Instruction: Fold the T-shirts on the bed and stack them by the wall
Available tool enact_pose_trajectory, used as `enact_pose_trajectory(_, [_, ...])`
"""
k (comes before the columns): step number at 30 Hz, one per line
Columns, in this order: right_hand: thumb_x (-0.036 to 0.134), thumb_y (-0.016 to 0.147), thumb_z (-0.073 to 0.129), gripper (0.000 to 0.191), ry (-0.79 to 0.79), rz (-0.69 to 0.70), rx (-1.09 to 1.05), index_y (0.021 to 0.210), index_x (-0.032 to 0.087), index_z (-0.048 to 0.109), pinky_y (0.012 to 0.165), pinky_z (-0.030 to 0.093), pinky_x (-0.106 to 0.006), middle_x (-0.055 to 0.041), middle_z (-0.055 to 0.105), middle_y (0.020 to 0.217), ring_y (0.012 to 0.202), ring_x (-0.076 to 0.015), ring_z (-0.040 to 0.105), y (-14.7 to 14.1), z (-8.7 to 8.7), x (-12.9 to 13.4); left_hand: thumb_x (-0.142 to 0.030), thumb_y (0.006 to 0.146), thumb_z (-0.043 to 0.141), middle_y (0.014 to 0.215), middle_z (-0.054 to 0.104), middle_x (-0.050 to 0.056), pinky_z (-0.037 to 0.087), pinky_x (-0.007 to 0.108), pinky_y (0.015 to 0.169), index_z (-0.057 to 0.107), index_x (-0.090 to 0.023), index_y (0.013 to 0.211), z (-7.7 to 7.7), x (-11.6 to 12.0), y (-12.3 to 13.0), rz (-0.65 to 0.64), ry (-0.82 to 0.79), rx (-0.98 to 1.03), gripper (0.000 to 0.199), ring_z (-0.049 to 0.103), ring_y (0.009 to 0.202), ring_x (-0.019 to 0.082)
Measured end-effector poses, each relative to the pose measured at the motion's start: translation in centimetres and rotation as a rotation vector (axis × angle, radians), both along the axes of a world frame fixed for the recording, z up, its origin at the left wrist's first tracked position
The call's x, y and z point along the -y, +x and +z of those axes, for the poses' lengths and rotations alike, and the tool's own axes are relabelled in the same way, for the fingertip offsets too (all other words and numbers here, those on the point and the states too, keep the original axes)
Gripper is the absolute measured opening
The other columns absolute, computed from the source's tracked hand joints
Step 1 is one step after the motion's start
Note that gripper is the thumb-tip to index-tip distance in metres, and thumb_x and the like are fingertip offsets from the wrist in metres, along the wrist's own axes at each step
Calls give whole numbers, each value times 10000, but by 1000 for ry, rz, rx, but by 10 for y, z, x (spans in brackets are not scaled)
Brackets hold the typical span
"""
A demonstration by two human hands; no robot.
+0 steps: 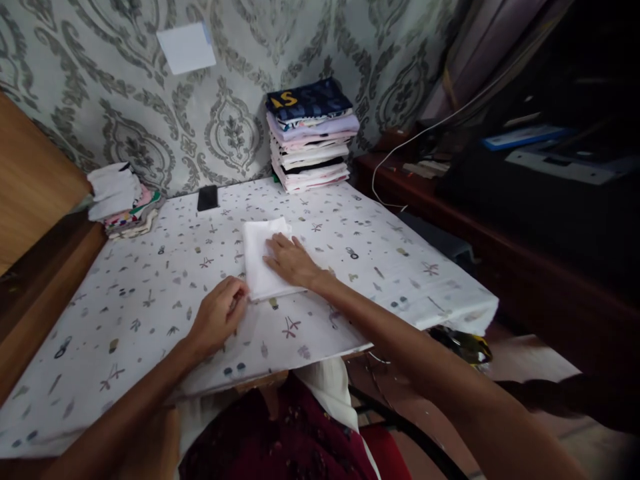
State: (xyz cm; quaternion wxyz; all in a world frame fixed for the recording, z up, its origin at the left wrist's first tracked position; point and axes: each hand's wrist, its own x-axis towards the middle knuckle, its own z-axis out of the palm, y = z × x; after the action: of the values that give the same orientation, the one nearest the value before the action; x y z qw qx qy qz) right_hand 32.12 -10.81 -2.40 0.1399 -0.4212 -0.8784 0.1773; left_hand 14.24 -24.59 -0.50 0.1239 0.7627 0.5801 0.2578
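Note:
A folded white cloth [257,263] lies flat on the table in front of me, roughly square, with layered edges along its near side. My right hand [294,261] rests palm down on the cloth's right half, fingers stretched out and slightly spread. At the near left corner of the cloth is my left hand [218,312], its fingers curled and the thumb and fingertips closed on that corner. Part of the cloth's right side is hidden under my right hand and wrist.
A tall stack of folded clothes [310,143] stands at the back by the wall. Toward the back left sit a smaller clothes pile [125,200] and a black phone [207,198]. A white cable [425,137] hangs at the right, near a dark desk [400,173].

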Motion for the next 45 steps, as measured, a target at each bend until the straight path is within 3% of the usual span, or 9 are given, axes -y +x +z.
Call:
enact_pose_trajectory(6, [343,1032,354,498,85,97,69,1468,115,430,1226,153,-510,-160,298,1618,1521,-288,195,-33,16,-13,-261,908,469,853,633,5,429,291,716,553,-220,832,-8,5,5,118,-51,-153,120,592,796,171])
enact_pose_trajectory(11, [411,1040,319,538,27,124,123,1514,164,384,1227,133,-523,-122,304,1623,1526,-270,182,-55,4,-35,-284,878,558,849,652,3,398,287,673,546,-214,804,-8,-1,14,215,-71,-262,103,602,807,179])
enact_pose_trajectory(21, [490,1036,287,582,45,98,81,1525,188,375,1229,100,-525,-97,280,1636,1530,-275,163,-58,-14,-45,-276,870,522,835,654,38,378,314,653,552,-206,824,-5,-11,23,328,-179,-402,89,613,787,212])
enact_pose_trajectory(29, [493,1034,293,595,34,106,79,1533,178,364,1228,87,-538,-105,262,1640,1533,-274,146,-56,-14,-45,-221,868,473,908,654,81,356,319,613,567,-187,858,5,4,33,307,-223,-561,101,629,858,246])
enact_pose_trajectory(33, [491,1035,285,612,9,108,84,1547,162,341,1233,65,-530,-110,231,1649,1538,-272,118,-55,-11,-44,-218,858,490,870,652,52,347,310,617,554,-198,829,3,5,29,292,-203,-512,73,621,803,222])
enact_pose_trajectory(39, [488,1028,304,608,1,105,63,1543,169,352,1238,54,-521,-106,239,1647,1538,-268,120,-54,-11,-44,-202,831,528,748,621,-21,364,281,674,526,-215,765,-7,8,15,260,-146,-247,67,575,718,155])
enact_pose_trajectory(45, [491,1028,293,605,21,108,56,1538,173,362,1233,62,-533,-109,249,1644,1536,-271,131,-56,-14,-45,-273,874,513,727,616,-21,342,285,654,530,-215,758,-9,8,15,296,-132,-206,130,541,672,149])
